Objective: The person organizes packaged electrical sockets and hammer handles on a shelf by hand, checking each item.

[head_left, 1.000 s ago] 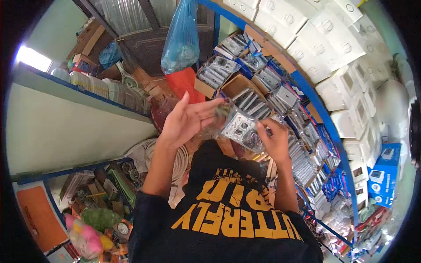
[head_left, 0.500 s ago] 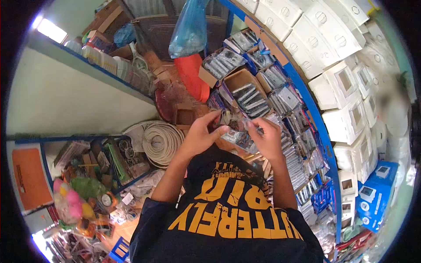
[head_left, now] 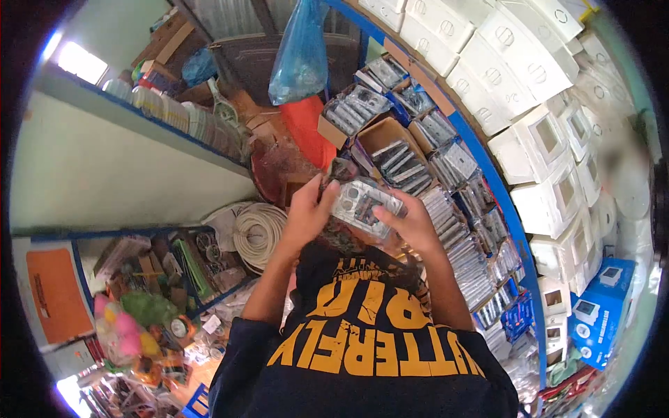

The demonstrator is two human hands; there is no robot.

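Between both hands is a pale rectangular electrical wall plate (head_left: 346,210), held tilted in front of my chest. Round openings show at its left end, and a darker section fills its middle. My left hand (head_left: 307,213) is closed at the plate's left end, thumb on top. Crumpled see-through plastic wrap (head_left: 342,169) sticks up beside those fingers. My right hand (head_left: 412,224) grips the other end, its thumb pressed on the plate's face. The fingers beneath the plate are hidden.
Cardboard boxes (head_left: 391,130) of wrapped plates crowd the shelf ahead and to the right. White enclosures (head_left: 535,139) are stacked beyond the blue shelf edge (head_left: 512,202). A blue bag (head_left: 300,59) hangs ahead. A cable coil (head_left: 259,235) lies on the left.
The wall plate now shows clearly between my hands, flat face up; before, the hands were pinching at clear plastic. My right hand has moved slightly down and left, gripping the plate's end.
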